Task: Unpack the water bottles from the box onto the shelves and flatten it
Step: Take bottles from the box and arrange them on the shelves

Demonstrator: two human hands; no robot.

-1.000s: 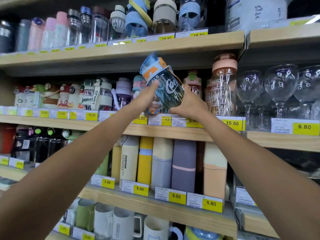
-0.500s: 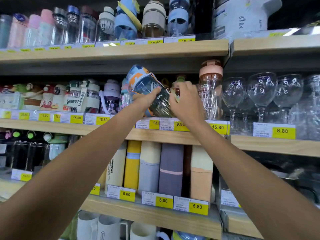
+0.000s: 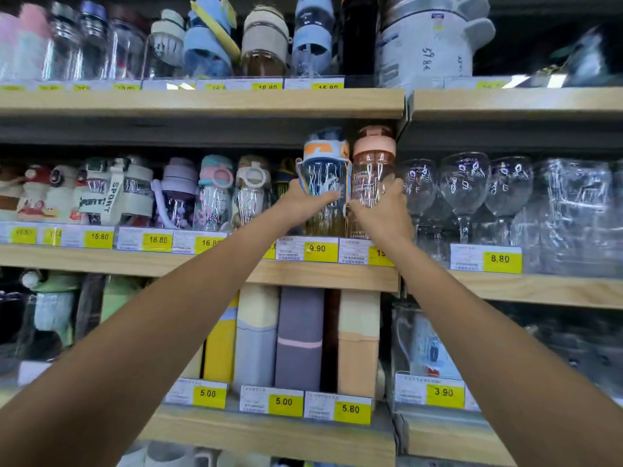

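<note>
The left hand (image 3: 303,203) grips the orange-banded bottle (image 3: 325,178), upright at the middle shelf's (image 3: 337,276) front, so seat it squarely while the right hand (image 3: 384,210), grip unclear, steadies the pink-capped bottle (image 3: 373,163) at its 3 o'clock.

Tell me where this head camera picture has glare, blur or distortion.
Head view: white glare streaks cross the orange-capped water bottle in the left hand and the wine glasses; the top-left bottles are smeared; the shelf edges slant, likely from wide-angle distortion; the 9.90 price tag reads sharp.
</note>
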